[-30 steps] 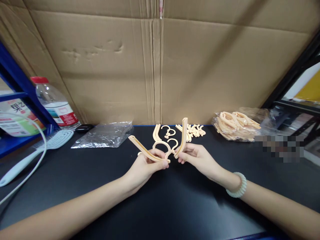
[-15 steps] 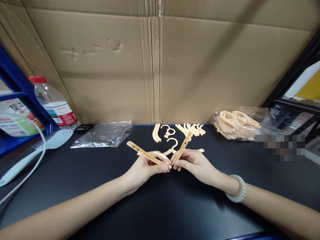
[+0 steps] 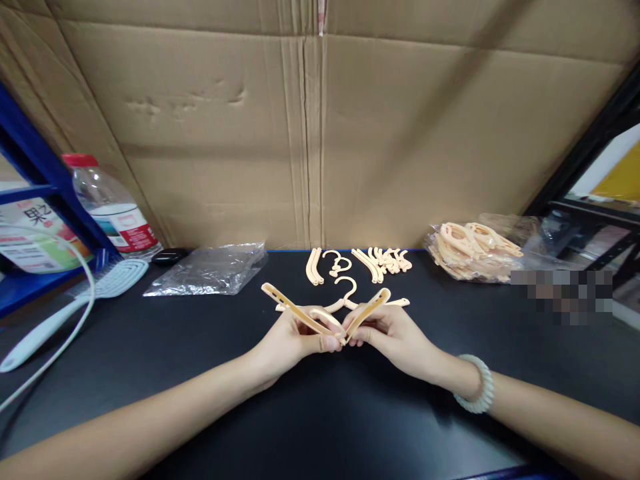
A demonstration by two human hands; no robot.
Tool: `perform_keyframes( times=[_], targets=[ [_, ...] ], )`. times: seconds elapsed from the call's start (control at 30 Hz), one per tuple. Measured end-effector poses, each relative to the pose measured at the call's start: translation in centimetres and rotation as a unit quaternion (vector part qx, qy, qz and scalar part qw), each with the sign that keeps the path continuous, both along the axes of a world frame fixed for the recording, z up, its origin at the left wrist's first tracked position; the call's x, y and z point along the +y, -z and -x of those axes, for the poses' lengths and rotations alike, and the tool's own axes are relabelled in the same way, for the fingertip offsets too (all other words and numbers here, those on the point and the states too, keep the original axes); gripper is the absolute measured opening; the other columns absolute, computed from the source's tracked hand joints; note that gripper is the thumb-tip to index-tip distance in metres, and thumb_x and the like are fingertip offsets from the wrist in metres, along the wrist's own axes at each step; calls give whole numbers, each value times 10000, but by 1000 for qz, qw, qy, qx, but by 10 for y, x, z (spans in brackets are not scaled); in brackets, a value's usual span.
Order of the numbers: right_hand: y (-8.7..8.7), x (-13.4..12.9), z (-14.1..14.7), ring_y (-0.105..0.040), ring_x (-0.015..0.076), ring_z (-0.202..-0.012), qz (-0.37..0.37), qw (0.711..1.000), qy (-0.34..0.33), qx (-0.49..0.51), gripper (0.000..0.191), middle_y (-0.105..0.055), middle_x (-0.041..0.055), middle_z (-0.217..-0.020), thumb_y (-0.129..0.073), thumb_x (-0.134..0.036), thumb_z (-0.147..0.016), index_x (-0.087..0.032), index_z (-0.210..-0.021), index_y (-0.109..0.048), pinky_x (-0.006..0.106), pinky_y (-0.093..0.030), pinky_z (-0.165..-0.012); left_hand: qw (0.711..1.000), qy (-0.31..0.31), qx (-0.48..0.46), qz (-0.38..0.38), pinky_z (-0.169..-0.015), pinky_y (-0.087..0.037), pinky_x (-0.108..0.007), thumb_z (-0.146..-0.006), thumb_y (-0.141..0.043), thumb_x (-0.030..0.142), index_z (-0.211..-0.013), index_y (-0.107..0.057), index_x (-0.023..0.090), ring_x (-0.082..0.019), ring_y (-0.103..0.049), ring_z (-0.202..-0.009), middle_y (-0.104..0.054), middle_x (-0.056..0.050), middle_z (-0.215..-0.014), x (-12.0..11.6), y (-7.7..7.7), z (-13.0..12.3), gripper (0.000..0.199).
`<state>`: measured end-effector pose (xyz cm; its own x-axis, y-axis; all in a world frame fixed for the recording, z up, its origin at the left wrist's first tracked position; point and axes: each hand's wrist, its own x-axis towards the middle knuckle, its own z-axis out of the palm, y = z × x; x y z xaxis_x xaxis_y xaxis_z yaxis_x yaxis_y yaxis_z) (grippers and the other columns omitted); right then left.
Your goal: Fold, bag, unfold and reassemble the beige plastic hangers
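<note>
Low over the dark table, my two hands meet fingertip to fingertip. My left hand (image 3: 305, 333) is closed on a cream plastic hanger arm (image 3: 285, 305) that slants up to the left; a curved cream hook piece (image 3: 326, 317) shows by its fingers. In my right hand (image 3: 385, 327) is a second hanger arm (image 3: 373, 305), slanting up to the right. The lower ends of the arms come together at my fingertips, where the joint is mostly covered. Just behind my hands lies a hanger (image 3: 346, 289) with hook and two arms, partly hidden.
Loose hanger arms (image 3: 314, 267), hooks (image 3: 339, 263) and a further pile of arms (image 3: 377, 263) lie at the back. A bag of hanger parts (image 3: 473, 250) sits right. On the left are a clear plastic bag (image 3: 207, 270), a hairbrush (image 3: 115, 279), a bottle (image 3: 117, 213) and a white cable (image 3: 91, 293).
The hanger arm in my right hand has tilted outward and down to the right, its lower end now against the left-hand pieces. My left hand has barely moved.
</note>
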<state>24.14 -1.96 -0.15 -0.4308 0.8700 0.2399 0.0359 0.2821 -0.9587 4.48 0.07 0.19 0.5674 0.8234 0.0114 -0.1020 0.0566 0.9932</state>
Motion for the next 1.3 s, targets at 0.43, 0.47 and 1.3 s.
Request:
perform_keyframes(
  times=[0.43, 0.47, 1.3],
  targets=[
    [0, -5, 2, -629, 124, -659, 7, 1000, 22, -5, 102, -672, 19, -764, -618, -124, -784, -167, -804, -709, 244, -534, -637, 998, -53, -15, -30, -597, -479, -242, -601, -781, 111, -598, -688, 151, -128, -594, -589, -682, 0, -614, -7, -2, -4, 101],
    [-1, -6, 2, -632, 125, -656, 3, 1000, 26, -8, 97, -673, 21, -763, -622, -125, -782, -165, -799, -709, 242, -536, -633, 998, -58, -16, -34, -592, -477, -243, -602, -779, 113, -596, -686, 151, -129, -592, -590, -678, 0, -612, -8, -2, -4, 101],
    [3, -13, 10, -669, 132, -637, -7, 996, 81, 25, 157, -679, 26, -693, -722, -254, -754, -148, -716, -612, 230, -547, -598, 991, -120, -39, 52, -638, -494, -233, -654, -798, 231, -713, -630, 127, -123, -621, -631, -661, -5, -655, -25, -1, -11, 206]
  ],
)
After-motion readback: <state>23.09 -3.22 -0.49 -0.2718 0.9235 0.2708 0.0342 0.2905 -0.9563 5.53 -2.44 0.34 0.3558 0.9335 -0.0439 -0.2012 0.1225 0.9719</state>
